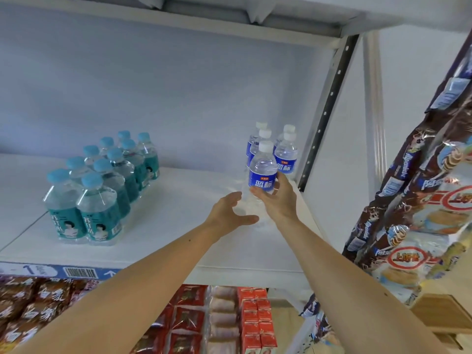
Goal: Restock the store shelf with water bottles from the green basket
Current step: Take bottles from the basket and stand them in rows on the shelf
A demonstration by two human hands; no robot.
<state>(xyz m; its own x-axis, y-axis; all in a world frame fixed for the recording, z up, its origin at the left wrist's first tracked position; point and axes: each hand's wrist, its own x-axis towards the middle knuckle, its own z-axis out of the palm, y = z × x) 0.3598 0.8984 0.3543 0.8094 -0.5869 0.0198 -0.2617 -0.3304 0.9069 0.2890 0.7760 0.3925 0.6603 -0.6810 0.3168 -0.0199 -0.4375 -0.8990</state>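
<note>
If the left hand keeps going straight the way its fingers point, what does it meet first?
Most likely the blue-label bottle held by the right hand. The left hand, open, points up and right toward its lower part, close by. Depth is unclear, so it might pass just in front.

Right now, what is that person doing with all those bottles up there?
A person is filling a white store shelf with water. Their right hand holds a small clear bottle with a blue label and white cap at the front of a little group of matching blue-label bottles near the shelf's right end. The left hand is open just beside it, holding nothing. Farther left stands a cluster of teal-label bottles with light blue caps.
</note>
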